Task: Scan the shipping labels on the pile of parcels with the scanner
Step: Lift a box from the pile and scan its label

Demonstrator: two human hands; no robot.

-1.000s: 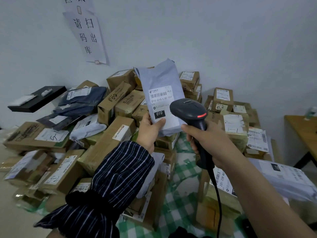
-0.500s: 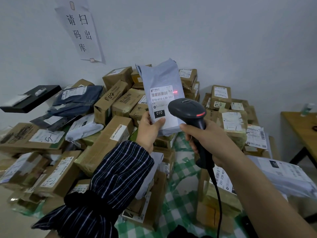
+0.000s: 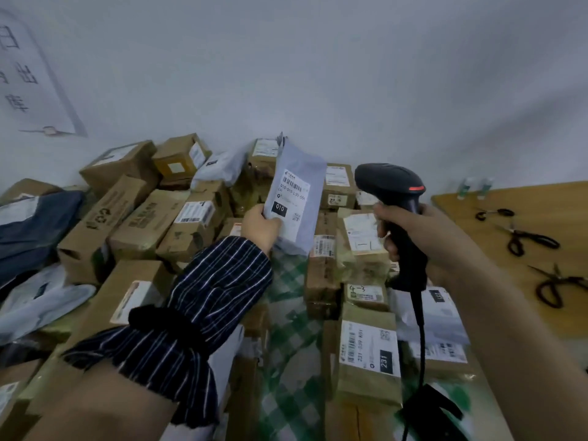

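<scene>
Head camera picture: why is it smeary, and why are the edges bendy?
Head view: blur smears the striped sleeve and boxes; the wide-angle lens bends the wooden table at the edge; the label on the grey parcel reads best; soft light, no glare.

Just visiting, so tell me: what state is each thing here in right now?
grey mailer bag: held up, label facing the camera.
left hand: grips the bag's lower edge.
scanner: held by its handle, red light lit.
right hand: curled round the scanner's handle.
cardboard boxes: closed, piled, untouched.
scissors: lying on the wooden table, untouched.
</scene>
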